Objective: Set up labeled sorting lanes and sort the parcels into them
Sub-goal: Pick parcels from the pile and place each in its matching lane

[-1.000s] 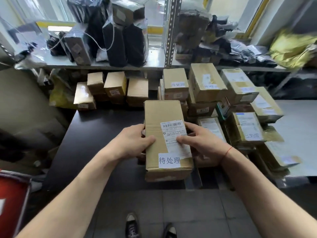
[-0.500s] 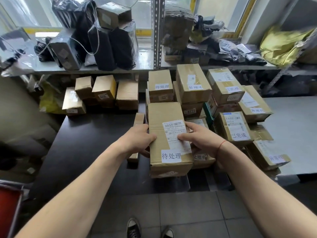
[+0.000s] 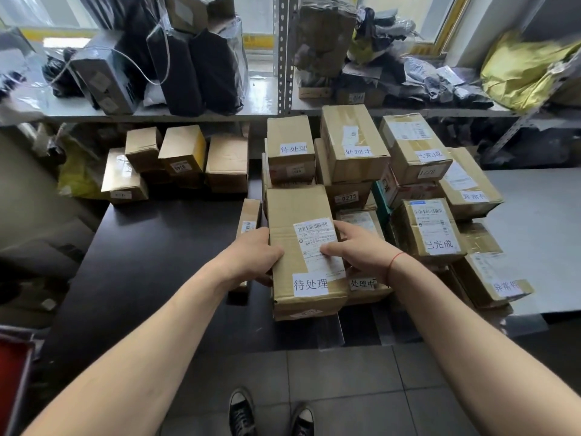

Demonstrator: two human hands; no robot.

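Note:
A long brown parcel (image 3: 295,215) with a shipping label and a white tag reading 待处理 lies at the front of the dark table (image 3: 151,247). My left hand (image 3: 251,256) grips its left side. My right hand (image 3: 358,250) holds its right side, thumb on the shipping label. Behind it stands another box tagged 待处理 (image 3: 290,146). To the right run rows of boxes tagged 处理中 (image 3: 355,143), 已完成 (image 3: 430,228) and a fourth tag (image 3: 496,278). A thin box (image 3: 250,215) stands on edge just left of the held parcel.
Several untagged brown boxes (image 3: 182,158) sit at the table's back left. A metal shelf (image 3: 157,111) above carries black and grey bags and a yellow bag (image 3: 528,64). A grey table (image 3: 534,234) extends right. A red object (image 3: 12,372) sits at the lower left.
The parcel has come down slightly onto the front of the 待处理 row, and the view has shifted; both hands keep the same hold on its sides.

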